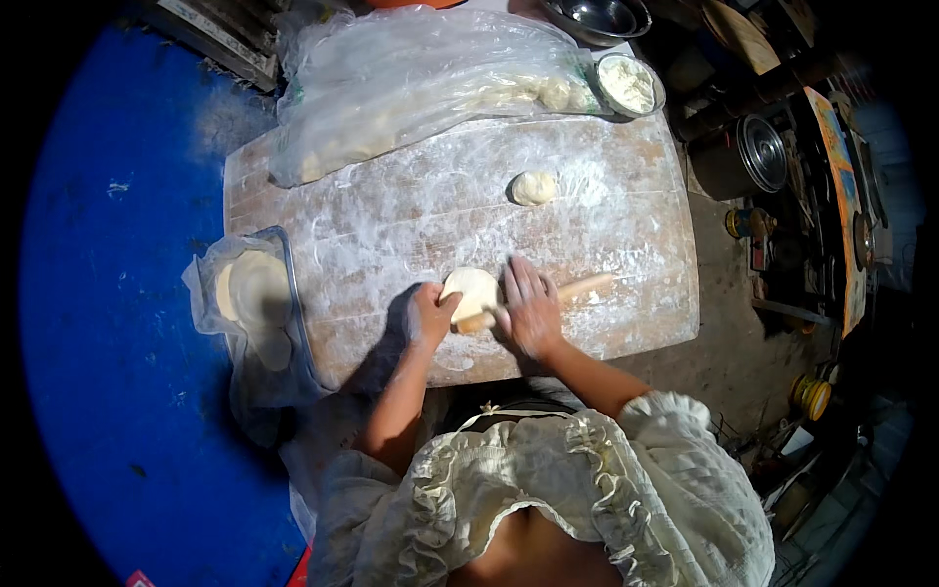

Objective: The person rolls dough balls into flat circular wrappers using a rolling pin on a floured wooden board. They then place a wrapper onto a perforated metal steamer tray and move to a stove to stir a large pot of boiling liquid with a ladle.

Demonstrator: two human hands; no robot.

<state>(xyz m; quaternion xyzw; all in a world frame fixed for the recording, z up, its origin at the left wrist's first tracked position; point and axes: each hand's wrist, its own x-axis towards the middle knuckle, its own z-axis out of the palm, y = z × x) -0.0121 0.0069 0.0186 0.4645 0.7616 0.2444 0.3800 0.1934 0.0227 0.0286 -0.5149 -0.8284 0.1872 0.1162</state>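
A small round of flattened dough [470,290] lies near the front of a floured wooden board [367,242]. My left hand [430,314] pinches its left edge between thumb and fingers. Over a thin wooden rolling pin [585,287] rests my right hand [530,304], its fingers stretched forward and its palm covering the pin's middle. The pin's left end touches the lower right edge of the dough. Farther back on the board sits a ball of dough [534,188].
Plastic sheeting [411,73] covers several dough pieces along the back. Beside it stands a bowl of flour [628,84], with a metal basin [598,18] behind. At left, a plastic-lined tray [291,286] holds flat dough rounds [257,290]. A lidded pot [761,152] stands off the board's right side.
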